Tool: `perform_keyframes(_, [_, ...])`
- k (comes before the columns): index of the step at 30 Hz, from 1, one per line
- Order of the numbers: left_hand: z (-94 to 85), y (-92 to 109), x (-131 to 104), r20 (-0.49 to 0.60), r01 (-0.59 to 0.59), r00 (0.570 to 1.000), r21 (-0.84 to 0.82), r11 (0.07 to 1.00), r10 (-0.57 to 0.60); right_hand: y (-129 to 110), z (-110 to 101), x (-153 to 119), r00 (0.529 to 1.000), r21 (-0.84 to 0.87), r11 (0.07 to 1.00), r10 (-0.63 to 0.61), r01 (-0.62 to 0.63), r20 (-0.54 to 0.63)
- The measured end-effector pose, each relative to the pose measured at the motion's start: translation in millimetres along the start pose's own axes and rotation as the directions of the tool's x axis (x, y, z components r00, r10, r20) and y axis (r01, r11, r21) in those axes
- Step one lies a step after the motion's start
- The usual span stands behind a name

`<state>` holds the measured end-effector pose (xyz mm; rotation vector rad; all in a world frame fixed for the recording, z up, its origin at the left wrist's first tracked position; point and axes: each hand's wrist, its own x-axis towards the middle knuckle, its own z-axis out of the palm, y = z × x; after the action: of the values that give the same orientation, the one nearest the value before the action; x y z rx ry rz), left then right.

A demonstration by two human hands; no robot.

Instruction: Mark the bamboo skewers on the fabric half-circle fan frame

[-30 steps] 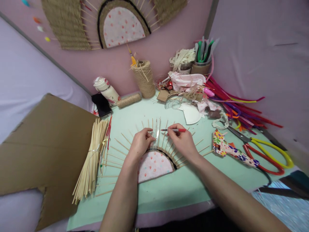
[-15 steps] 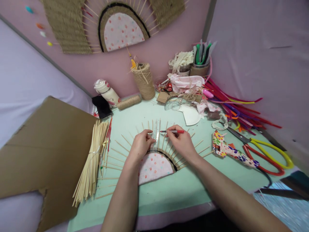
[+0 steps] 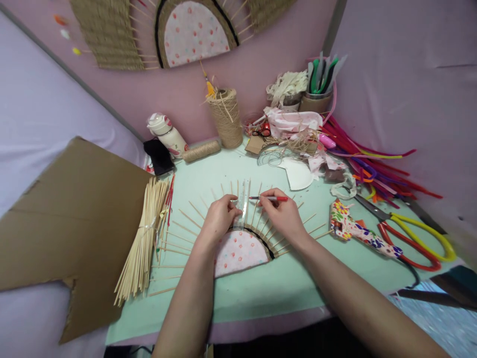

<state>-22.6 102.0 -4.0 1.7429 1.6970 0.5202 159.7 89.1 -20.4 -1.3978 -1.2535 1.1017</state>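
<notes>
A half-round piece covered in pink spotted fabric (image 3: 242,252) lies on the table, edged with twine and a black band, with thin wooden sticks (image 3: 190,221) fanning out from its curve. My left hand (image 3: 222,216) grips a clear ruler (image 3: 243,204) between thumb and fingers, and the ruler stands along the top sticks. In my right hand (image 3: 282,215) is a red pen (image 3: 276,198), held level with its tip pointing left, close to the ruler's right edge. Whether the tip touches a stick I cannot tell.
A bundle of sticks (image 3: 143,243) and a cardboard sheet (image 3: 74,223) lie to the left. To the right are a flower-patterned glue gun (image 3: 359,233) and big scissors (image 3: 413,236). Behind stand a twine spool (image 3: 225,122), a bottle (image 3: 169,136) and pipe cleaners (image 3: 380,164).
The camera view has tilted down slightly, so things appear higher in the picture. Both hands keep their places at the ruler, with the pen still beside it.
</notes>
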Motion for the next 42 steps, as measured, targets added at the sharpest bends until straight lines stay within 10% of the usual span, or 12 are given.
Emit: perform_keyframes(42, [-0.2,0.6,0.4,-0.002,0.013,1.0,0.019,1.0,-0.013,-0.5,0.0,0.6,1.0,-0.044,0.999,0.012,-0.011,0.022])
